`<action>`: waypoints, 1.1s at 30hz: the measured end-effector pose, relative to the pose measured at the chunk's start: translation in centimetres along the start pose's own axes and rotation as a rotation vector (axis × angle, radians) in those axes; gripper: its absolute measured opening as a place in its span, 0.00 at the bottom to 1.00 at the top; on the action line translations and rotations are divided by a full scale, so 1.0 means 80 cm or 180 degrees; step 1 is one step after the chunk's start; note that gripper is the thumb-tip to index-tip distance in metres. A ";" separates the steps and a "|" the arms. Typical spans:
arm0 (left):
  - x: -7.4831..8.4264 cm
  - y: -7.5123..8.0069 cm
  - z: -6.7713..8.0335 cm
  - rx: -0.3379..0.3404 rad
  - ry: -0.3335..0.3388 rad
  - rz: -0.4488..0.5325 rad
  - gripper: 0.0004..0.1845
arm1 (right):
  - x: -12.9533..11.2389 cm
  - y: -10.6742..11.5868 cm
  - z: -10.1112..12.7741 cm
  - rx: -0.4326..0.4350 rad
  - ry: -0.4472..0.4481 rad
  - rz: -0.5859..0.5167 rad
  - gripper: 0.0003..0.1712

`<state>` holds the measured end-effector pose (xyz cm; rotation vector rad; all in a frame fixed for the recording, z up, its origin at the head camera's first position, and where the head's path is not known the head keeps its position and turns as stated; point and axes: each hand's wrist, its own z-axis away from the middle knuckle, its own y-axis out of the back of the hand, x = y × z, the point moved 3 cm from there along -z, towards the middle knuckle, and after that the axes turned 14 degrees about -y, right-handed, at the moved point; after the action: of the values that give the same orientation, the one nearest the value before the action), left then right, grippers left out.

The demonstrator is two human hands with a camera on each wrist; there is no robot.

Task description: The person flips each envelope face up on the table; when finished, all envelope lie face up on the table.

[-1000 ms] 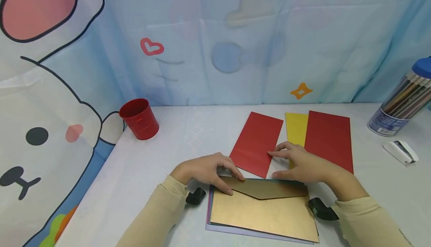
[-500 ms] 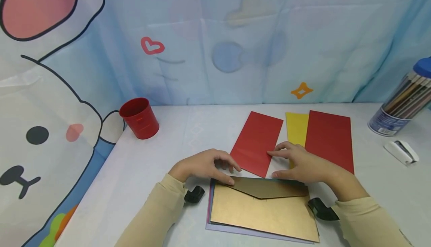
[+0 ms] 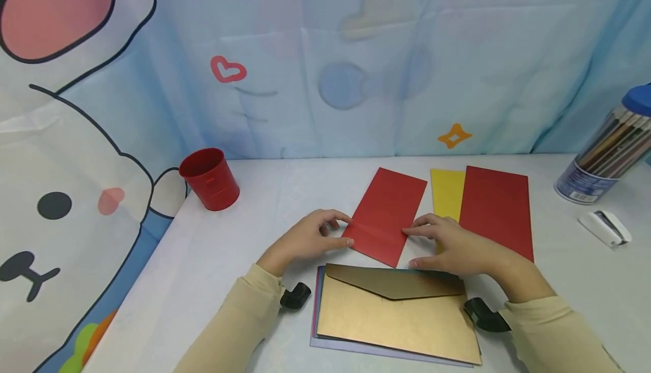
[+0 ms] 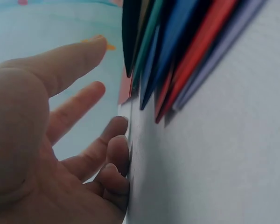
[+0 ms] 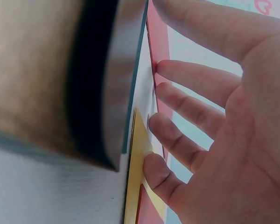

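Note:
A red envelope [image 3: 389, 215] lies slanted on the white table. My left hand [image 3: 307, 238] is at its lower left edge, index finger and thumb spread apart and their tips right at that edge. Against the opposite edge rest the fingertips of my right hand [image 3: 452, 246], its thumb held apart near the envelope's lower corner. Just below both hands lies a gold envelope [image 3: 396, 328] with a pointed flap, on top of a stack. In the left wrist view, teal, blue, red and lilac edges [image 4: 182, 88] of that stack show beside my loosely bent fingers.
Under the right forearm's far side, a second red envelope [image 3: 498, 209] overlaps a yellow one [image 3: 447, 192]. A red cup [image 3: 210, 180] stands at the back left. At the right are a pencil tub [image 3: 605, 152] and a small white stapler-like item [image 3: 605, 229].
My left hand has lifted off the gold envelope's flap and moved up to the left edge of the slanted red envelope. The right hand has stayed in place.

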<state>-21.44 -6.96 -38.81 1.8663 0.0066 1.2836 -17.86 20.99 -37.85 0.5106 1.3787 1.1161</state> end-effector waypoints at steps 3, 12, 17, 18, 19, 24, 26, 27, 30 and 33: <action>0.002 0.000 0.000 -0.0071 -0.0004 -0.0101 0.24 | -0.002 0.000 -0.001 -0.0004 0.0015 0.0002 0.37; -0.002 -0.004 -0.001 -0.0107 0.0021 -0.0174 0.23 | -0.004 0.002 0.002 -0.0026 0.0028 -0.0091 0.39; -0.002 -0.004 -0.001 -0.0135 0.0035 -0.0213 0.23 | -0.004 0.006 0.004 0.0008 0.0102 -0.0218 0.38; -0.002 -0.005 -0.001 -0.0147 0.0042 -0.0223 0.23 | -0.004 0.007 0.004 0.0013 0.0104 -0.0242 0.38; -0.002 -0.005 -0.001 -0.0164 0.0048 -0.0237 0.23 | -0.004 0.007 0.004 0.0022 0.0093 -0.0260 0.37; -0.001 -0.006 -0.001 -0.0224 0.0052 -0.0293 0.24 | -0.002 0.010 0.005 0.0088 -0.0026 -0.0255 0.37; -0.001 -0.007 -0.002 -0.0233 0.0049 -0.0317 0.24 | -0.001 0.012 0.004 0.0121 -0.0088 -0.0262 0.36; -0.002 -0.007 -0.002 -0.0236 0.0064 -0.0328 0.24 | 0.000 0.012 0.004 0.0134 -0.0105 -0.0270 0.36; -0.003 -0.008 -0.002 -0.0235 0.0088 -0.0335 0.24 | 0.004 0.015 0.002 0.0169 -0.0179 -0.0305 0.36; -0.003 -0.009 -0.001 -0.0232 0.0106 -0.0327 0.24 | 0.009 0.019 0.002 0.0220 -0.0212 -0.0305 0.36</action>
<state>-21.33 -6.58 -39.46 1.7600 0.0715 1.2282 -18.32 22.32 -36.89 0.5216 1.3730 0.9689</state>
